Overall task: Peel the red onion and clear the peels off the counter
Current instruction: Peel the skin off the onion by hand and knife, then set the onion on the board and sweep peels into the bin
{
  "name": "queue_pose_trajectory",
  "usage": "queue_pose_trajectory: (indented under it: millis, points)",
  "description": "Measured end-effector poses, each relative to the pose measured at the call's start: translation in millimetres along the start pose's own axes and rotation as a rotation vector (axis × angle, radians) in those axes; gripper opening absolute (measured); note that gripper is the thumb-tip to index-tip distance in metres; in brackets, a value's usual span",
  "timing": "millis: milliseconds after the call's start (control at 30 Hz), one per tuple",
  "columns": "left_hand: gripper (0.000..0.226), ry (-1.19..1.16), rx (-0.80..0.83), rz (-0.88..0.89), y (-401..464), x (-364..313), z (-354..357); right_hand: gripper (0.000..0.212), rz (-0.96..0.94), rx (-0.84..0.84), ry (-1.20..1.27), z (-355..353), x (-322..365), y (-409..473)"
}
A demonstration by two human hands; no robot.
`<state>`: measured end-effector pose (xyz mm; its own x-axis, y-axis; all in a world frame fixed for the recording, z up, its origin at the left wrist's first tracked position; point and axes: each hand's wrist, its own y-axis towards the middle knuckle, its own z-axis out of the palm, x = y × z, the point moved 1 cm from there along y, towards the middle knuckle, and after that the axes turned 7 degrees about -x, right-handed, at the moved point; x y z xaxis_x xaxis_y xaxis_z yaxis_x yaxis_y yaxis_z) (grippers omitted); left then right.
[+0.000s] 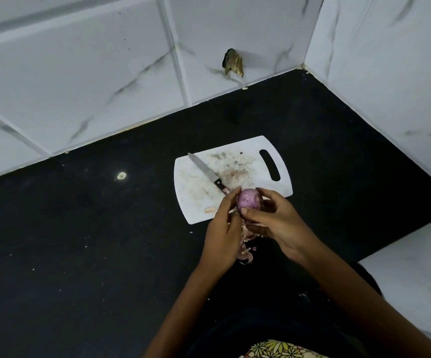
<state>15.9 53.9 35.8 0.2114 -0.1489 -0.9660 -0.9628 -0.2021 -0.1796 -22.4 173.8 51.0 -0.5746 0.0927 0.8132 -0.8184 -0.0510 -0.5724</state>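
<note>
Onion: the red onion (248,200) sits between both hands, held up over the near edge of the cutting board (266,187).
Left hand: the left hand (222,228) holds the onion's left side, fingertips curled against it.
Right hand: the right hand (276,218) grips the onion from the right, thumb across its near side, fingers wrapped round the back.
Hands together: they are close, meeting on the onion.
Onion's look: round, pale purple and smooth, with a few small dark specks on the exposed surface.
Peels: a loose heap of pinkish peels (246,250) lies on the black counter (80,241) just under the hands.
Knife: a black-handled knife (206,173) lies on the stained white board, tip pointing away from the person.
</note>
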Motion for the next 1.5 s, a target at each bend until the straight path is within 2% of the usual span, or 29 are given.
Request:
queue_pose_trajectory:
  millis: [67, 133, 233, 467, 700, 800, 867, 967, 1000, 1100, 1167, 1300, 1367, 1433, 1500]
  points:
    - [0.051, 0.050, 0.023, 0.014, 9, 4, -1, 0.062, -0.080, -0.055, -0.097, 1, 4, 8]
    - [0.061, 0.154, 0.039, 0.024, 20, 5, -2, 0.061, -0.177, -0.062, -0.166, 4, 10, 18]
    - [0.070, 0.271, -0.022, 0.071, 43, 3, -5, 0.068, -0.249, -0.027, -0.237, 13, 21, 36]
    - [0.057, 0.395, -0.179, 0.138, 117, 9, -11, 0.068, -0.393, -0.017, -0.443, 40, 47, 100]
    - [0.059, 0.502, -0.231, 0.067, 170, 34, -15, 0.059, -0.374, 0.042, -0.519, 46, 39, 174]
    - [0.059, 0.625, -0.238, 0.093, 179, 44, -20, 0.056, -0.368, 0.072, -0.568, 44, 38, 189]
    - [0.060, 0.666, -0.248, 0.123, 182, 47, -22, 0.056, -0.379, 0.030, -0.607, 39, 37, 191]
    - [0.062, 0.620, -0.239, 0.116, 184, 53, -22, 0.054, -0.588, -0.151, -0.837, 27, 30, 192]
    - [0.063, 0.601, -0.237, 0.117, 184, 56, -22, 0.052, -0.664, -0.163, -0.935, 23, 26, 193]
    - [0.066, 0.593, -0.239, 0.112, 180, 62, -19, 0.049, -0.749, -0.017, -1.231, 13, 9, 192]
    - [0.069, 0.642, -0.233, 0.105, 171, 63, -17, 0.053, -0.814, 0.090, -1.321, 10, -1, 181]
    - [0.067, 0.641, -0.241, 0.068, 149, 63, -12, 0.062, -0.882, 0.279, -1.361, 8, -20, 146]
    - [0.068, 0.615, -0.221, 0.041, 139, 63, -9, 0.055, -0.889, 0.309, -1.280, 4, -30, 131]
    - [0.071, 0.598, -0.174, 0.035, 133, 64, -8, 0.041, -0.890, 0.228, -1.107, 1, -33, 122]
    - [0.073, 0.569, -0.133, 0.036, 130, 63, -10, 0.032, -0.928, 0.065, -0.945, -3, -29, 119]
